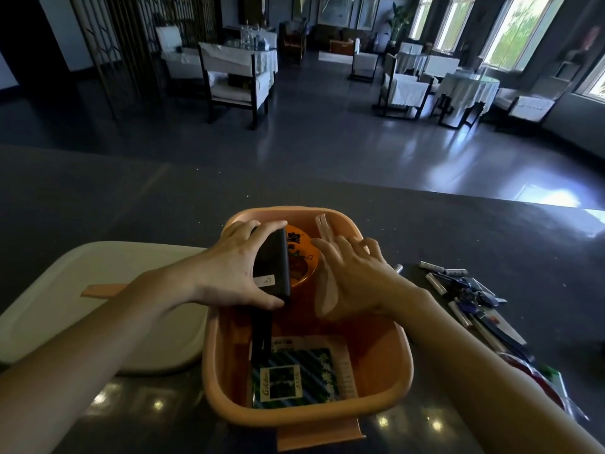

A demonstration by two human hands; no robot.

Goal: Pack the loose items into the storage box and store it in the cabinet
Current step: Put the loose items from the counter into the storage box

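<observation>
left hand [229, 267] grips black case [272, 263] – label unreadable, box [393, 339]

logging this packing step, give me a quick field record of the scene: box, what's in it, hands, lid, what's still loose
box: orange box, open, on dark counter
in box: patterned packet, orange round tub
left hand: holds black case upright over the box
right hand: open, fingers spread over the box, holding nothing
lid: cream, flat on counter left of box
still loose: pens and markers on counter right of box
</observation>
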